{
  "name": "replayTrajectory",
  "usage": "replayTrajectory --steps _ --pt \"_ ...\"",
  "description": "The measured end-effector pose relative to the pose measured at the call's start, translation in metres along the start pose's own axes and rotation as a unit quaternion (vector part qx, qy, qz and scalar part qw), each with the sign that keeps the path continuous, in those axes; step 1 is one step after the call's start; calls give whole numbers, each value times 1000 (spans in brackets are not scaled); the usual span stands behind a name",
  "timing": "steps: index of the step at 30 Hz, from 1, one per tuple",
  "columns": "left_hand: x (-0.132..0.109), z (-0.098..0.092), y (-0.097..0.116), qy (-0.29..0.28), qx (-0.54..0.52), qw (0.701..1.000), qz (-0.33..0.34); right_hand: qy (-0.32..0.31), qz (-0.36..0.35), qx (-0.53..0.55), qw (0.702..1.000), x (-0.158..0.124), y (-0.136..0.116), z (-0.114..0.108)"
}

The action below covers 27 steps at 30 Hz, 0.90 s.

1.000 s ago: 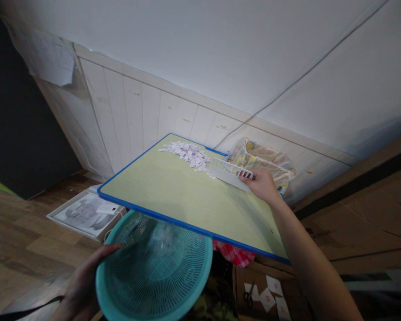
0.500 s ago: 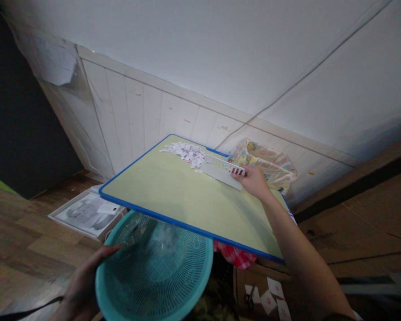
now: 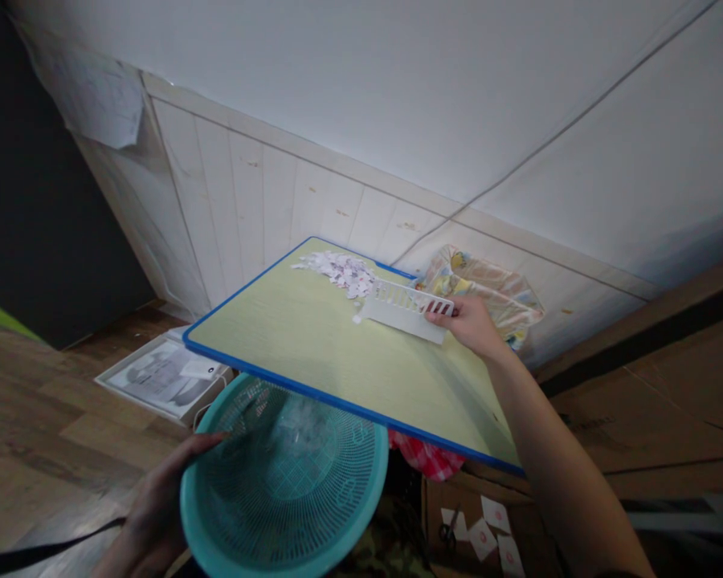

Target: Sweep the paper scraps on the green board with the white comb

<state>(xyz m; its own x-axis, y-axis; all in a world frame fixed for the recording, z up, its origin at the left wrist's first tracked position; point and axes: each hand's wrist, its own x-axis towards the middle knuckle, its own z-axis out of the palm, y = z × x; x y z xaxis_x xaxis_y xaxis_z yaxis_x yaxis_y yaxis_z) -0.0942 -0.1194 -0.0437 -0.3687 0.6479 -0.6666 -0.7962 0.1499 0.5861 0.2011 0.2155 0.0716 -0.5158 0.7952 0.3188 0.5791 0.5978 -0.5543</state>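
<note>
Over the blue-edged table (image 3: 301, 345), the right hand (image 3: 471, 323) grips a slotted white panel (image 3: 402, 315), its end beside paper scraps (image 3: 338, 273) heaped toward the table's far corner. The left hand (image 3: 157, 498) clasps a turquoise basket (image 3: 283, 502) by its rim, partly below the table's near edge.

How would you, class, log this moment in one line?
left hand: holds teal basket at rim | right hand: grips white slotted strip | paper scraps: on table, by strip's end
</note>
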Motion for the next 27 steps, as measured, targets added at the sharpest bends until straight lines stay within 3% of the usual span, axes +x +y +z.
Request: replayTrajectory --steps 11,17,27 --pt "-3 5 1 -2 -49 999 -11 -29 -20 46 998 -15 -13 -2" --pt "1 3 7 1 -55 996 -68 -61 -10 73 995 -23 -15 -7" --pt "4 -3 3 -17 -50 998 -43 -90 6 102 991 -31 -19 -9"
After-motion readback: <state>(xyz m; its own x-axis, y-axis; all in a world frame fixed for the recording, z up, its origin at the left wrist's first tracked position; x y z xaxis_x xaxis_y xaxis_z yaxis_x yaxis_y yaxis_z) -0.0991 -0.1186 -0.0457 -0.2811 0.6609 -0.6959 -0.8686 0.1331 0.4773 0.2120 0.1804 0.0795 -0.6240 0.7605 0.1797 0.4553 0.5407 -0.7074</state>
